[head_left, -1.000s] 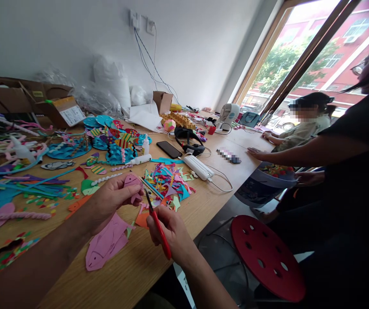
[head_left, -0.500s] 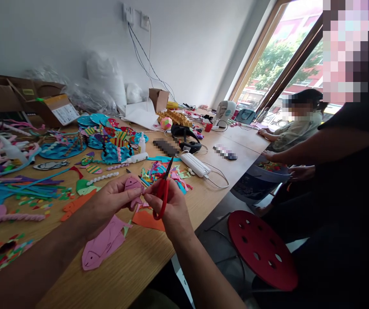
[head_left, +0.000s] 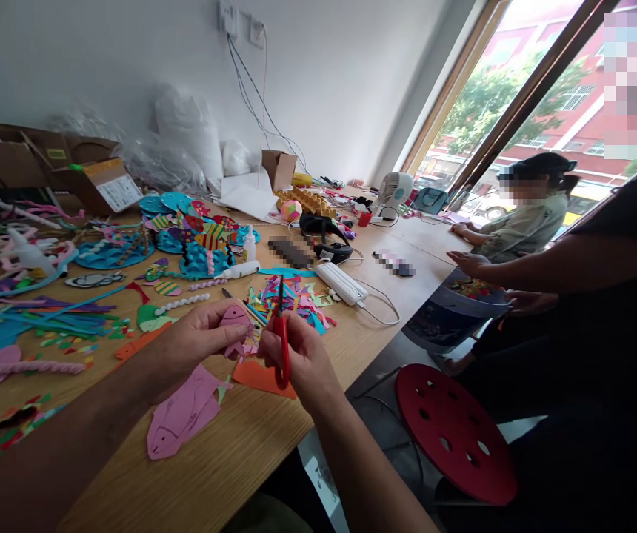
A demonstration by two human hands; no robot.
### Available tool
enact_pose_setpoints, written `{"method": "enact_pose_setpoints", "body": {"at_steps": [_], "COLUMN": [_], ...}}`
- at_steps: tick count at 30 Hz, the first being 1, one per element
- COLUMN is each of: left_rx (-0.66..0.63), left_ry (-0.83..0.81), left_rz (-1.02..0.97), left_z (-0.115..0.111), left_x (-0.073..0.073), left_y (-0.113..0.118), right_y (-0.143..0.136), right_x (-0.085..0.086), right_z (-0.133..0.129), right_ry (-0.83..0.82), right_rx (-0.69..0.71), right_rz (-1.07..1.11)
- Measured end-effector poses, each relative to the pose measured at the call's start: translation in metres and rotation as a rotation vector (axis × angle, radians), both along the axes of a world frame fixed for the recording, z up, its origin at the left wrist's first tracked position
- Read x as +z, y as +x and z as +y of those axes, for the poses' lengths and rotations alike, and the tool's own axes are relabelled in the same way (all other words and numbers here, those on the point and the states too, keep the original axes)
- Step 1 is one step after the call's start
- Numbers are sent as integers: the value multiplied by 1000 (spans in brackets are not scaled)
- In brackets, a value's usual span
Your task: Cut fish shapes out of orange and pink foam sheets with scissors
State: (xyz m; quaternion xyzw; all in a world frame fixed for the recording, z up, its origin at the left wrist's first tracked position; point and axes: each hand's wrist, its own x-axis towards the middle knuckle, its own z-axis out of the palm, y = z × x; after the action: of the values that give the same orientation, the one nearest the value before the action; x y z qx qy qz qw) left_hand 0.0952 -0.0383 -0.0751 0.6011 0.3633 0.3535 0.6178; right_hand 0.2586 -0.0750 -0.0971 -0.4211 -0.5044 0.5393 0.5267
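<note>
Between the thumb and fingers of my left hand (head_left: 207,333) is a small pink paper fish (head_left: 235,326) with drawn lines and an eye. My right hand (head_left: 299,355) grips a pair of red-handled scissors (head_left: 281,348), blades pointing up and away, just right of the fish. Below my hands, a larger pink paper piece with a fish drawn on it (head_left: 185,414) lies on the table. Orange paper (head_left: 263,377) rests beside it, partly behind my right hand. A heap of colourful paper scraps (head_left: 296,300) lies beyond my hands.
Blue craft pieces with paper fish (head_left: 207,263), a glue bottle (head_left: 249,244) and a white power strip (head_left: 341,284) are on the wooden table (head_left: 241,474). A red stool (head_left: 457,437) stands at right. A person in black holds a bin (head_left: 452,318); another sits near the window.
My right hand with the scissors has drawn slightly away from the paper fish, and the blades have turned more upright. My left hand still holds the fish. The view has shifted slightly.
</note>
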Motion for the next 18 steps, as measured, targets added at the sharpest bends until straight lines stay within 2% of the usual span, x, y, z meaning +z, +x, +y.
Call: {"method": "enact_pose_setpoints", "body": {"at_steps": [3,8,12,18], "left_rx": [-54,-199,-201,-215], "left_ry": [-64,-140,-118,-109], "left_rz": [33,85,120,115], "left_z": [4,10,8,9], "left_x": [5,11,12,9], "left_y": [-8,-19,-21,-23], "right_y": [18,45,50,48], "right_x": [-1,4,15,24], "right_z": [-5,-9,-7,-4], "right_ry": [-34,-44,42,129], "right_rx": [212,457,509,529], "right_rz": [-220,-526,-715,-839]}}
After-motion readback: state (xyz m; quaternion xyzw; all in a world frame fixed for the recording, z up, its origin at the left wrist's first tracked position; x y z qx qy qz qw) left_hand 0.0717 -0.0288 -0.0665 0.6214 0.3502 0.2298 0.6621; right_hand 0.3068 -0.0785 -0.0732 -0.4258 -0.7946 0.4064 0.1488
